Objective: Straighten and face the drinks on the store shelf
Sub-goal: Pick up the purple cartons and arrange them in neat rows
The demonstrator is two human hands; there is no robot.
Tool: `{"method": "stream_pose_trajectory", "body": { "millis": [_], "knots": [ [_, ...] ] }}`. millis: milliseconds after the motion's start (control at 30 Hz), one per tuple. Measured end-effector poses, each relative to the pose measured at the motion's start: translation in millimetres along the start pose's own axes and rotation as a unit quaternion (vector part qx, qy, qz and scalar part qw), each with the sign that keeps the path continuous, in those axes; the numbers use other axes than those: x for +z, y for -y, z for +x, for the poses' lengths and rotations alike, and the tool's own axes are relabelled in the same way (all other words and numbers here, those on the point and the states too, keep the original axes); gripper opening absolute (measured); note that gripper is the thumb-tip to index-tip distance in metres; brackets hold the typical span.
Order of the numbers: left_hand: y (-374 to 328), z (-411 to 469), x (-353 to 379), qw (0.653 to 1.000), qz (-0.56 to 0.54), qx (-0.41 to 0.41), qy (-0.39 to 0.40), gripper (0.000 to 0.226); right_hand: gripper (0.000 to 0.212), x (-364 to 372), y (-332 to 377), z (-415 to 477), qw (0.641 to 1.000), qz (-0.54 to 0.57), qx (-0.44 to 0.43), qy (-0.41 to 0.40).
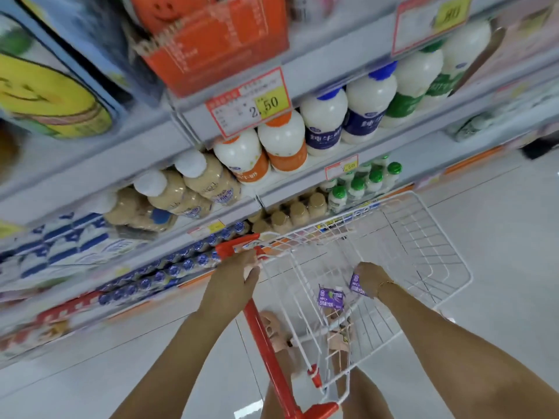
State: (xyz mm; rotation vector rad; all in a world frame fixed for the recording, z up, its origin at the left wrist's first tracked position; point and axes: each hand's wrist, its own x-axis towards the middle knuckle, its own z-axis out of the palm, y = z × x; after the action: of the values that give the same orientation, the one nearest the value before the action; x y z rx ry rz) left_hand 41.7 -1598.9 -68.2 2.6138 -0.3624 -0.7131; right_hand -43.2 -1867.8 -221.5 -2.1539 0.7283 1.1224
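Two bare forearms are being held forward and down from the bottom edge of the view. The red handle (263,328) of a white wire trolley (447,237) is being gripped near its top corner by the left hand (239,270), with the fingers curled over it. The right hand (370,276) is being held inside the basket, where a small purple carton (356,283) is apparently being grasped under the palm; the fingers are being hidden by the back of the hand. A second purple carton (331,298) is lying just beside it.

The drinks are being displayed on the store shelf (423,152), ahead of and above both hands, well apart from them and beyond the trolley's far rim. White bottles (323,116) with orange, blue and green labels are being shown in a row. Beige bottles (208,179) with white caps, to their left, are looking more jumbled, though blur is making this uncertain.

Being full plastic bottles, they are likely to be fairly heavy, stiff and smooth. Each is probably best being taken round the broad body, not the cap. No shelf drink is being touched.
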Motion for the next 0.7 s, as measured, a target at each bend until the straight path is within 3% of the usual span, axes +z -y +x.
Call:
{"method": "stream_pose_trajectory", "body": {
  "millis": [67,167,233,333,467,600,700],
  "knots": [
    [-21,-12,-22,1.000,-0.020,-0.006,-0.003,0.037,0.030,-25,34,-35,0.995,0.086,-0.052,-0.001],
    [-53,-40,-66,0.997,-0.062,0.002,-0.047,0.027,0.007,-66,89,-109,0.967,0.172,-0.152,-0.107],
    [-72,-62,-101,0.991,-0.077,0.008,-0.107,0.017,0.029,-92,126,-169,0.936,0.185,-0.244,-0.172],
    [-96,-96,-158,0.973,-0.098,0.029,-0.205,0.017,0.039,-124,175,-259,0.867,0.182,-0.391,-0.249],
    [-125,-138,-238,0.930,-0.130,0.098,-0.329,0.028,0.031,-165,234,-367,0.761,0.184,-0.558,-0.275],
    [-153,-178,-323,0.870,-0.116,0.187,-0.442,0.026,0.015,-202,280,-442,0.663,0.138,-0.653,-0.338],
    [-160,-201,-377,0.821,-0.080,0.225,-0.518,0.015,0.009,-228,312,-482,0.612,0.107,-0.679,-0.390]
  ]
}}
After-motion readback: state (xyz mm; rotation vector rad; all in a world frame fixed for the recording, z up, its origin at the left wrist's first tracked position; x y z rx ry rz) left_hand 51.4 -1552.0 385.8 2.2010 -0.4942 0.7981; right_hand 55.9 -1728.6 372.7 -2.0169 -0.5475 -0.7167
